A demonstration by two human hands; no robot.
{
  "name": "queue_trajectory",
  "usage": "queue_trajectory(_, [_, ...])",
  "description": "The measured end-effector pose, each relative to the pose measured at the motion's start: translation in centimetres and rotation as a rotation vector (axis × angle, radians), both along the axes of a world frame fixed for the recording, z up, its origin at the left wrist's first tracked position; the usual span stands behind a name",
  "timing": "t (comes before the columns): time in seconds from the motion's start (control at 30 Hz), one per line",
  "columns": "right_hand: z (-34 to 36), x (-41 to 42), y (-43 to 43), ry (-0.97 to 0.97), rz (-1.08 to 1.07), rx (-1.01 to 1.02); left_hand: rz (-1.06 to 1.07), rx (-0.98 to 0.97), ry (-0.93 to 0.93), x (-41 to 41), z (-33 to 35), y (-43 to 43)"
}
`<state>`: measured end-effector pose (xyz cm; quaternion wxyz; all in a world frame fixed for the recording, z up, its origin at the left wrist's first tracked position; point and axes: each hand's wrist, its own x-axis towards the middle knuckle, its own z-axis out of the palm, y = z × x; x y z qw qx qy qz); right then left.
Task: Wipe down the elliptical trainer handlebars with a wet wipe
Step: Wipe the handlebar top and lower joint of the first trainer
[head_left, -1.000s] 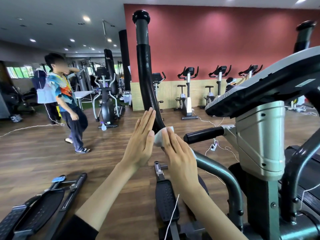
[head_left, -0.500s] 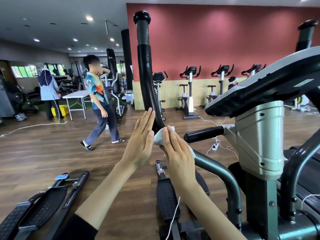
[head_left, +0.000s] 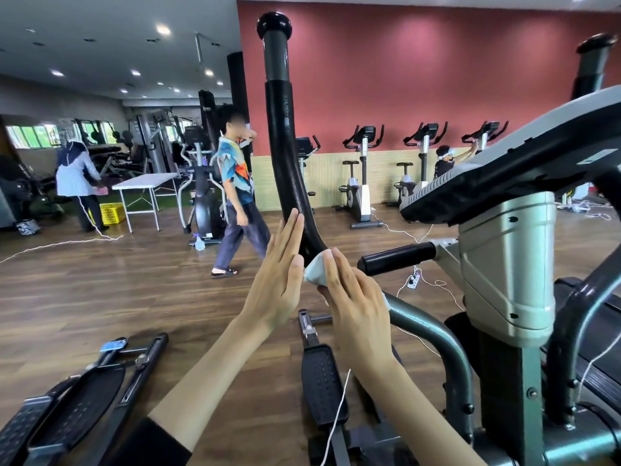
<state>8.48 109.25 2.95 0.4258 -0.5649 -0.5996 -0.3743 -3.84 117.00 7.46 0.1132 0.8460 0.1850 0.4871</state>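
Probably early: my left hand (head_left: 275,284) and right hand (head_left: 356,304), both flat, press the wipe (head_left: 316,272) low on the bar (head_left: 285,146); top seems undone.

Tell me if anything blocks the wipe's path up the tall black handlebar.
Only the person's own left hand: its fingers lie flat against the handlebar on its left side, just above the wet wipe that the right hand presses to the lower bend. Higher up, the bar is bare.
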Motion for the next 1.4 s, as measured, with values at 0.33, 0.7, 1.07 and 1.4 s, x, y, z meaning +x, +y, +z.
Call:
queue_trajectory(0.33, [-0.8,1.1,-1.0,-0.013,-0.041,0.018,-0.044,0.044,-0.007,0.3,-0.4,0.2])
queue_trajectory(0.7, [-2.4,3.3,-2.6,0.031,-0.029,-0.017,0.036,0.009,0.044,0.3,-0.4,-0.2])
queue_trajectory(1.07, [-2.8,3.0,-3.0,0.108,-0.017,-0.055,0.224,0.063,0.180,-0.1,-1.1,-1.5])
queue_trajectory(1.4, [-1.0,1.4,-1.4,0.093,-0.013,0.014,0.044,0.015,0.094,-0.1,-0.5,-2.0])
